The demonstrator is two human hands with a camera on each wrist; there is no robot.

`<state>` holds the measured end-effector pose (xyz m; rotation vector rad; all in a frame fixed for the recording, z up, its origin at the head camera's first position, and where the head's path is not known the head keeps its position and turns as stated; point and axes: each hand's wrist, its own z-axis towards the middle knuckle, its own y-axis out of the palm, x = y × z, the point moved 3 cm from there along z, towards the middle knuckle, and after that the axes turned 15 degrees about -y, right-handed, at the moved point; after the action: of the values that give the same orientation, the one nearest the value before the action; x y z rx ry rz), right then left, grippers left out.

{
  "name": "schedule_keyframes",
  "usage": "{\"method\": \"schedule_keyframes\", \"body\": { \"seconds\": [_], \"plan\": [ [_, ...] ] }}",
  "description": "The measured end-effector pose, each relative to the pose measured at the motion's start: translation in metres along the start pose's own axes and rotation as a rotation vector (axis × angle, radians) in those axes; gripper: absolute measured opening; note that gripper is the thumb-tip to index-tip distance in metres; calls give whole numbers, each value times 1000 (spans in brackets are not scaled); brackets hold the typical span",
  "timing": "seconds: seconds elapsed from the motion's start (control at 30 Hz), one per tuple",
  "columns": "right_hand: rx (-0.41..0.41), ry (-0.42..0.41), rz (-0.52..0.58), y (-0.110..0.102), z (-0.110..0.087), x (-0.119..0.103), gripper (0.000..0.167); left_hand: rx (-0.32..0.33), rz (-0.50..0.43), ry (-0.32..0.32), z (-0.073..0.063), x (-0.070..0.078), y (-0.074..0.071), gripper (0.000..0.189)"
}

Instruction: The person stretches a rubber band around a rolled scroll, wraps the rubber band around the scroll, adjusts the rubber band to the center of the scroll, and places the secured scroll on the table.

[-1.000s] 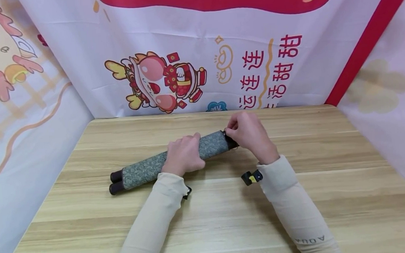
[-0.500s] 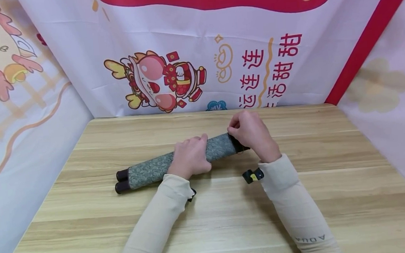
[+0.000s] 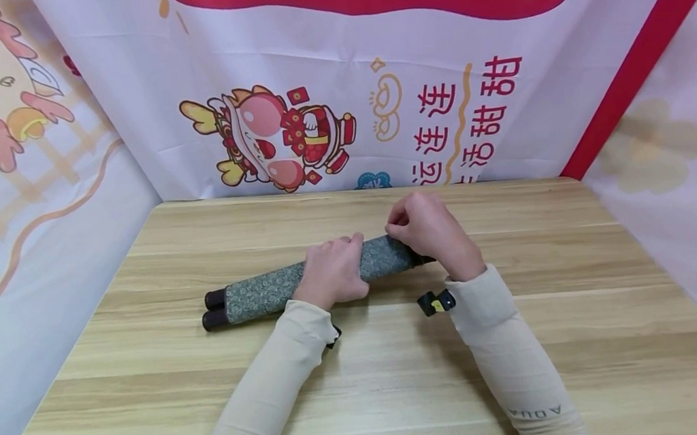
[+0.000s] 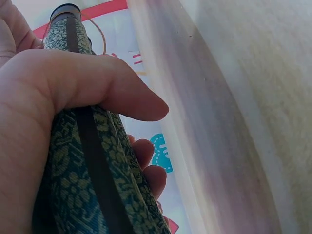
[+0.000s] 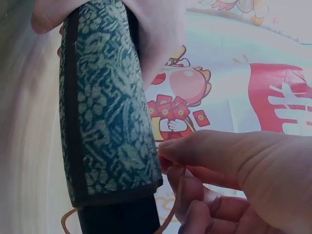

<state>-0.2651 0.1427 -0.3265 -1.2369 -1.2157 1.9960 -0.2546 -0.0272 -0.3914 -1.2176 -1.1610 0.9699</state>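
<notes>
A rolled scroll [image 3: 262,294] in blue-green brocade lies across the table, two dark rod ends [image 3: 215,319] side by side at its left end. My left hand [image 3: 331,270] grips it around the middle; the left wrist view shows the thumb over the brocade [image 4: 73,170] and fingertips on the far side. At the scroll's right end, my right hand [image 3: 429,228] pinches a thin brown cord [image 5: 179,195] between thumb and fingers. The cord also loops out on the other side of the dark end [image 5: 119,217]. In the head view this end is largely hidden behind my right hand.
The wooden table [image 3: 398,377] reaches back to a printed white and red cloth [image 3: 322,35]. More printed cloth hangs at the left [image 3: 46,200] and right [image 3: 662,220]. A small black and yellow device [image 3: 436,303] sits at my right wrist.
The scroll and my left hand have shifted to the right. My right hand stays in nearly the same place, and its fingertips are now over the brocade edge.
</notes>
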Motion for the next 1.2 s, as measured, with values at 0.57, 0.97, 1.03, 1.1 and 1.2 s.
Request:
{"method": "schedule_keyframes", "body": {
  "seconds": [0.57,0.97,1.03,1.1,1.2],
  "plan": [
    [20,22,26,-4,-6,-12,12,23,-50,-98,1,-16,-9,80],
    [28,22,6,-2,-6,-13,13,4,-56,-100,2,-12,-8,82],
    [33,24,6,-1,-5,-13,13,-5,-57,-99,1,-11,-8,83],
    [35,30,9,-1,-5,-12,12,-15,-58,-96,1,-10,-8,83],
    [32,40,13,0,-4,-12,12,-17,-57,-94,1,-11,-8,83]
  ]
}}
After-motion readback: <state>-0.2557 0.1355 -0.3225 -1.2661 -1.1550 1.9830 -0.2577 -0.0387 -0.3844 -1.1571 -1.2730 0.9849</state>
